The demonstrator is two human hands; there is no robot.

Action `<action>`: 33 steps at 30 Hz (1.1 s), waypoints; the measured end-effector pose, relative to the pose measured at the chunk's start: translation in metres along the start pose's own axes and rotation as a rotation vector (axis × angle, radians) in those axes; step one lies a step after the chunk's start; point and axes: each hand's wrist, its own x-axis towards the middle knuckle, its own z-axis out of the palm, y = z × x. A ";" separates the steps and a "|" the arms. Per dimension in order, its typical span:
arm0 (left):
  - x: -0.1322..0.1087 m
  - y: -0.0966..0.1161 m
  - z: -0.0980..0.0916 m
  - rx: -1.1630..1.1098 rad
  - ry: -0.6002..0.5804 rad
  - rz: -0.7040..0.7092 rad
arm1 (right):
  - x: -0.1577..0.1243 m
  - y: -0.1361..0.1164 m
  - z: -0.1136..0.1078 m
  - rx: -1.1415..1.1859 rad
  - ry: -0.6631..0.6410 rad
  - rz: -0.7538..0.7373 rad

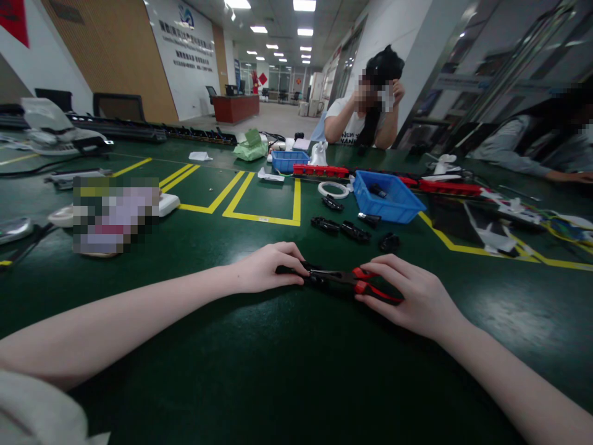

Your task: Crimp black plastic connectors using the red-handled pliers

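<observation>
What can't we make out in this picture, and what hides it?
Head view:
1. Black part: partly hidden by left hand.
2. Pliers: tips too small, dark.
3. Pixelated object: surface blurred.
4. Larger blue bin: contents too small, dark.
5. Person at right: cut off by right edge.

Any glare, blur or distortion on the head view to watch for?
Head view: glare on the green table beside the right hand; wide-angle distortion leans the sign wall; the black piece at the tips of the pliers is too dark for detail.
</observation>
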 end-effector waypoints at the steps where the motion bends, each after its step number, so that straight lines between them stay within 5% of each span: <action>1: 0.000 0.000 0.000 -0.002 0.001 0.000 | 0.000 0.000 0.000 0.003 0.001 0.005; 33: 0.002 -0.001 -0.001 -0.037 -0.005 -0.035 | 0.000 -0.004 0.007 -0.023 -0.027 -0.033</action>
